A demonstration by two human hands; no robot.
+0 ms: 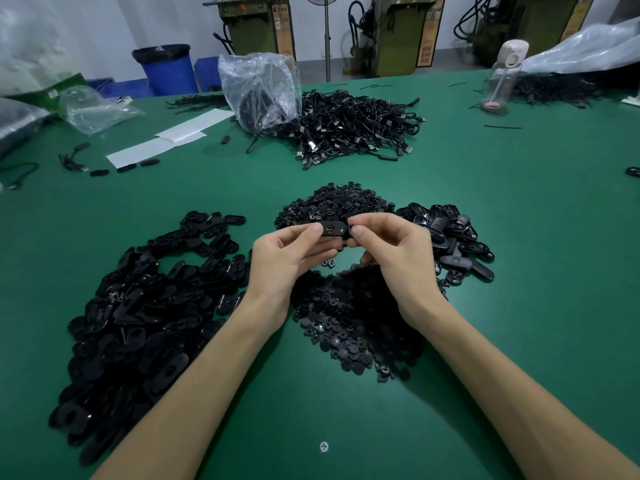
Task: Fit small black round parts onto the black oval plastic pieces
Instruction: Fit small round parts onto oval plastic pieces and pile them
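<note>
1. While both hands meet above the middle of the green counter (pixel 519 306), they share one black oval piece (pixel 333 230), held level and lifted off the surface.
2. The left hand (pixel 287 258) has its grip narrow, thumb on top and fingers curled beneath the oval piece's left end.
3. The right hand (pixel 391 251) has its grip pinched tight on the right end; whether a round part sits under its fingertips cannot be told.
4. Directly below the hands lies the near heap of small round parts (pixel 353 320), its edge touching the right wrist's shadow; a second heap of round parts (pixel 339 202) lies just beyond the held piece.
5. A large pile of oval pieces (pixel 138 313) spreads to the left, its inner edge just beside the left forearm.
6. A smaller pile of oval pieces (pixel 450 244) sits just beside the right hand.
7. Green surface shows between the forearms, around a screw head (pixel 324 446), and in a wide stretch to the right.
8. Another green band separates the piles from the cable heap (pixel 353 126) and the plastic bag (pixel 259 88) farther back.
9. The counter's far edge runs behind that heap, near a bottle (pixel 502 77); its near edge is out of view.
</note>
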